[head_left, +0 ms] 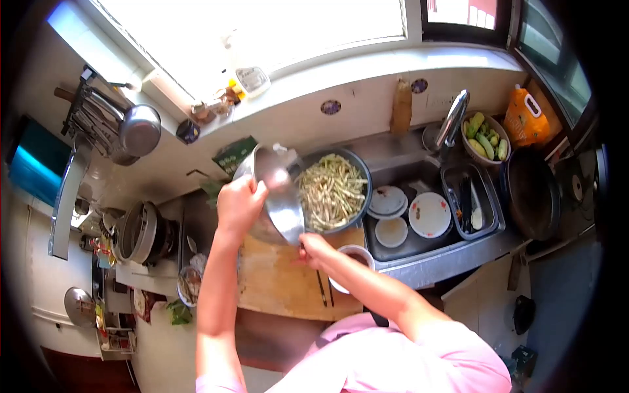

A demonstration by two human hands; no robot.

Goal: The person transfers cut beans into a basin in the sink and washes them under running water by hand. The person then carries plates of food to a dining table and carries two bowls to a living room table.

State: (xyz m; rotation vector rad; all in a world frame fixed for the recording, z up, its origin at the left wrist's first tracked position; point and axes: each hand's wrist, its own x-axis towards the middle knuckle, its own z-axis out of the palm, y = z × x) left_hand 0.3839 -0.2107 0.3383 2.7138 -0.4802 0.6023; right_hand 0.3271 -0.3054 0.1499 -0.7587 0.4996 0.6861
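Observation:
A shiny metal bowl (286,208) is tilted on its side, its opening toward a large basin (369,187). My left hand (240,204) grips the bowl's upper left rim, and my right hand (316,250) holds its lower edge. Pale green and whitish cut vegetable strips (332,190) fill the basin. Beneath my hands lies a wooden cutting board (272,278). Two dark chopsticks (322,288) rest on the board beside a white bowl (368,257), which is partly hidden by my right forearm.
Plates (429,215) sit in the sink (409,177) under a tap (453,118). Right of them are a grey tub (485,230) with utensils, a bowl of green vegetables (485,136) and a dark wok (532,193). Pots (139,232) stand left; a saucepan (141,130) hangs above.

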